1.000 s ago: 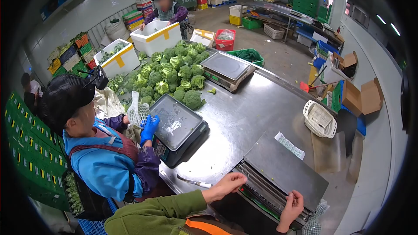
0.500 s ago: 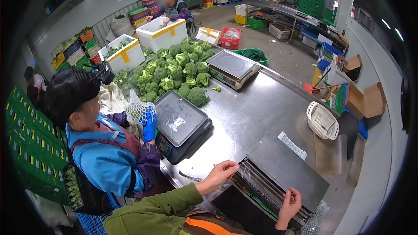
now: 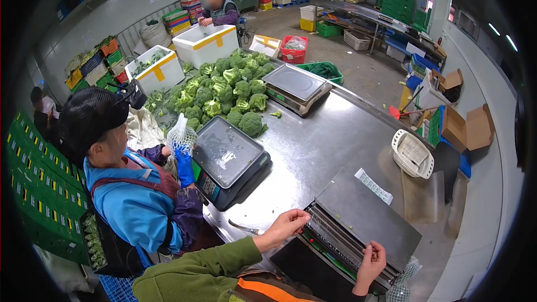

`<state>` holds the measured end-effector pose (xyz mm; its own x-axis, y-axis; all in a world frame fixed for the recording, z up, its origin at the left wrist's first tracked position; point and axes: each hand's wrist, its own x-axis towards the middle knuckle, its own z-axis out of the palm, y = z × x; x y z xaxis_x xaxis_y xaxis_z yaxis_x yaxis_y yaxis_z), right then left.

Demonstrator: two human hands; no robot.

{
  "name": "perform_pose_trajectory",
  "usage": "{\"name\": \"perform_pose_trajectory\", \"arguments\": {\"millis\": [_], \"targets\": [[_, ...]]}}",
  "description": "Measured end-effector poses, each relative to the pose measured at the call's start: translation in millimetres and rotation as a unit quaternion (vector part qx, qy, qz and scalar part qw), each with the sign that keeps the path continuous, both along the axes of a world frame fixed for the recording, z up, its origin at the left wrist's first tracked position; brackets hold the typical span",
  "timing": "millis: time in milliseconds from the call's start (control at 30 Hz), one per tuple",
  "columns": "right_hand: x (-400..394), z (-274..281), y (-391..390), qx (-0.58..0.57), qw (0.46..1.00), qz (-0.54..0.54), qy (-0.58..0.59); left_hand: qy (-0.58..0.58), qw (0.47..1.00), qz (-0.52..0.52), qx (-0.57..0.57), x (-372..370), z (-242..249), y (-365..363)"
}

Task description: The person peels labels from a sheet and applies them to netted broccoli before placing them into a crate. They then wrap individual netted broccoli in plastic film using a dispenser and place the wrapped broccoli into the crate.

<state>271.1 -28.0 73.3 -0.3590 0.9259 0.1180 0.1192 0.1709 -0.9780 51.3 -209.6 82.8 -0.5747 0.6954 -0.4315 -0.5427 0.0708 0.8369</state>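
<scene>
My left hand (image 3: 287,226) is at the near-left end of a flat metal machine (image 3: 366,212), thumb and fingers pinched together. At the other end of its slotted roller section (image 3: 347,246), my right hand (image 3: 372,264) is closed in a similar pinch. Whatever sits between the fingertips is too thin or small to make out. White netting (image 3: 404,282) hangs by the machine's right corner. A knife (image 3: 246,227) with a pale handle lies left of my left hand. A strip of printed labels (image 3: 373,186) rests beyond the machine's plate.
A co-worker (image 3: 134,179) on my left holds white mesh netting (image 3: 182,135) beside a scale (image 3: 226,154). Broccoli (image 3: 224,89) is heaped behind it, near a second scale (image 3: 296,83). A white basket (image 3: 413,154) stands right. Another person (image 3: 218,8) is behind foam boxes (image 3: 207,45).
My hands keep almost the same pose. The co-worker's blue-gloved hand has shifted left and down with the netting. The far person's hands have come together above the foam box.
</scene>
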Motion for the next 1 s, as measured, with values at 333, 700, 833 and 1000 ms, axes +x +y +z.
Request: {"name": "perform_pose_trajectory", "arguments": {"millis": [333, 700, 833, 1000], "targets": [[-2.1, -0.4, -0.9, 0.002, 1.000, -0.001, -0.010, -0.026, 0.999, 0.019, 0.015, -2.3, 2.8, -1.8], [-3.1, 3.7, -2.7, 0.000, 1.000, -0.004, -0.015, -0.016, 1.000, 0.010, 0.001, 0.4, 0.7, 0.0], [-1.6, 0.4, -2.6, 0.000, 1.000, 0.002, -0.014, -0.019, 1.000, 0.018, 0.004, -0.5, 1.9, -0.4], [-1.8, -2.9, -4.0, -0.015, 1.000, 0.017, -0.004, -0.005, 0.999, 0.033, 0.020, -8.6, 4.9, -5.5]]}}
